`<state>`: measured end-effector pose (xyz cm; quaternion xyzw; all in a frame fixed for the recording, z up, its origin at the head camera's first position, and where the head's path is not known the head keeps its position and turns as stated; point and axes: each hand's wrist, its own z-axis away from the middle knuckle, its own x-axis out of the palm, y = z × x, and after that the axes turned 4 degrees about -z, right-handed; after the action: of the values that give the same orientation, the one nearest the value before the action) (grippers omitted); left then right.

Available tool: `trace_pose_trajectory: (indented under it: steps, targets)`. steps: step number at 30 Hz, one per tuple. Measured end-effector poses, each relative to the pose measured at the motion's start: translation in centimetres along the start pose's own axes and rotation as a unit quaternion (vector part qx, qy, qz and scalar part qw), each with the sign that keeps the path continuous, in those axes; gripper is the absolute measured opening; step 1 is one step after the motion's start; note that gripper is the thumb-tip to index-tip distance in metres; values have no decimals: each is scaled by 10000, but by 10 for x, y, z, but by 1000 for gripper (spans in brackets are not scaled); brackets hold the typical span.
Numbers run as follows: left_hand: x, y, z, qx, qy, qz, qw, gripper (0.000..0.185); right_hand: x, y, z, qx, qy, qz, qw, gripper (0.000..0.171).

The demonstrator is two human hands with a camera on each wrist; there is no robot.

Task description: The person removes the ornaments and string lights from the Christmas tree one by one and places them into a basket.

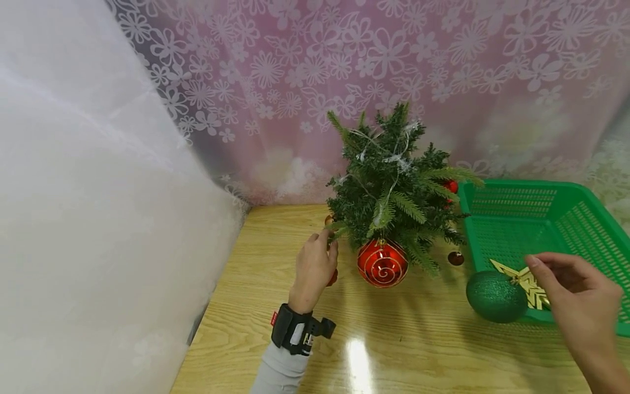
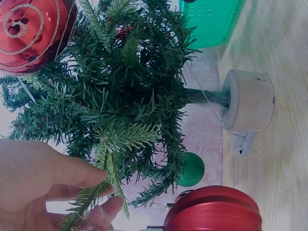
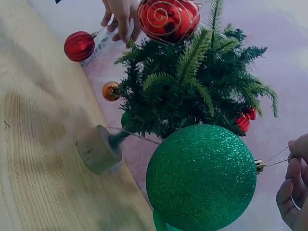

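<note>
Small tree being dressed, green glitter ball held on its string.

Head view: the left hand [image 1: 315, 268] pinches a low branch tip on the small tree [image 1: 394, 186], with a small red ball [image 1: 332, 278] beside its palm; the right hand [image 1: 576, 298], fingers curled, pinches the string of the green glitter ball [image 1: 496, 296], which lies against the green basket [image 1: 566, 219] rim on the wooden table [image 1: 394, 350].
Left wrist view: fingers [image 2: 72, 173] close on a branch tip; the wooden base [image 2: 248, 101] stands on the table.
Right wrist view: the green glitter ball [image 3: 202, 178] hangs from a thin string pinched by the fingertips [image 3: 296, 159].
</note>
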<state>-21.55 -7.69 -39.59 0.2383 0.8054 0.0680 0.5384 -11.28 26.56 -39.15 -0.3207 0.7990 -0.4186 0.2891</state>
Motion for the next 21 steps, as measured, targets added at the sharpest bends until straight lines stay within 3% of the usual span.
trace_pose_trajectory:
  steps: [13,15,21]
  targets:
    - [2,0,2,49,35,27,10000,19,-6,2,-7,231,222,-468,9984,14]
    - [1,1,3,36,41,16,10000,20,-7,2,-7,443,278,-822,9952,12]
    - [1,2,3,-39,-6,-34,10000,20,-10,3,-8,780,333,-1144,9898,9]
